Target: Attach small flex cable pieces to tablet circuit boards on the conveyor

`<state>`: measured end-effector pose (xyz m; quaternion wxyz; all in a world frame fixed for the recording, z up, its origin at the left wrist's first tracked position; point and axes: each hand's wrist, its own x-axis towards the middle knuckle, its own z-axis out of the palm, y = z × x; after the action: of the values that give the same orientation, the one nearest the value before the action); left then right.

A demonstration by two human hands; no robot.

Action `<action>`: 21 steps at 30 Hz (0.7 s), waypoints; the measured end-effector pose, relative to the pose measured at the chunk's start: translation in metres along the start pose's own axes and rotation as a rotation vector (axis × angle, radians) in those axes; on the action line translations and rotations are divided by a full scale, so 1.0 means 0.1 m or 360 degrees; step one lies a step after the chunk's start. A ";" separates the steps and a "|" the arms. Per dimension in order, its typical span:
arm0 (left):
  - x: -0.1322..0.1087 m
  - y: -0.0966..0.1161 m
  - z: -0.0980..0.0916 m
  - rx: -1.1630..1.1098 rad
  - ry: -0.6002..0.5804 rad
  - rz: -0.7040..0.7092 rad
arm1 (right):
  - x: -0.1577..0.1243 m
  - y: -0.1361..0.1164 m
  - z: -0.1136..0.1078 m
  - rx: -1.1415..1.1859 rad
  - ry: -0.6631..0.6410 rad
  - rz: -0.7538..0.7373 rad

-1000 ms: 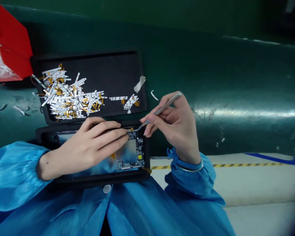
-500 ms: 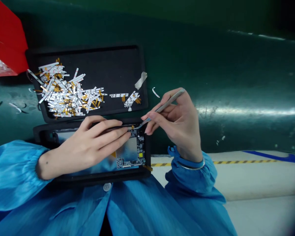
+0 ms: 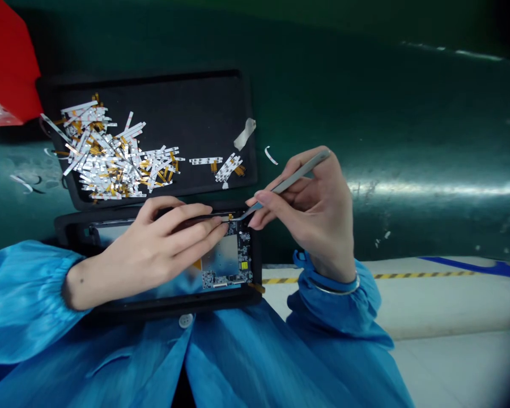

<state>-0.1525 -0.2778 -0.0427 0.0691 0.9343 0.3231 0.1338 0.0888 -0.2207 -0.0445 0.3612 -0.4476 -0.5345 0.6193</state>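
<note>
Pinching grey metal tweezers (image 3: 289, 180) in our right hand (image 3: 317, 212), we hold the tip beside a gold-coloured tab (image 3: 230, 217) at the edge of a dark, silver-shielded circuit board (image 3: 221, 255) inside a black rectangular tray (image 3: 225, 301). Our left hand (image 3: 165, 243) lies across, fingers extended, slightly spread.

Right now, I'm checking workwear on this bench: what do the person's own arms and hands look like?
Both the left hand and the right hand are bare, without gloves. The left sleeve and right sleeve are bright blue, loose and wrinkled, gathered at the cuffs. The right wrist wears a blue strap and a thin, shiny silvery band.
</note>
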 end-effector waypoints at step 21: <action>-0.02 0.01 0.02 0.0011 0.0008 -0.0032 | 0.07 -0.05 -0.04 -0.0151 -0.0165 -0.0077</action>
<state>-0.1531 -0.2797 -0.0449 0.0665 0.9309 0.3332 0.1343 0.0898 -0.2125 -0.0411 0.3261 -0.4186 -0.5919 0.6067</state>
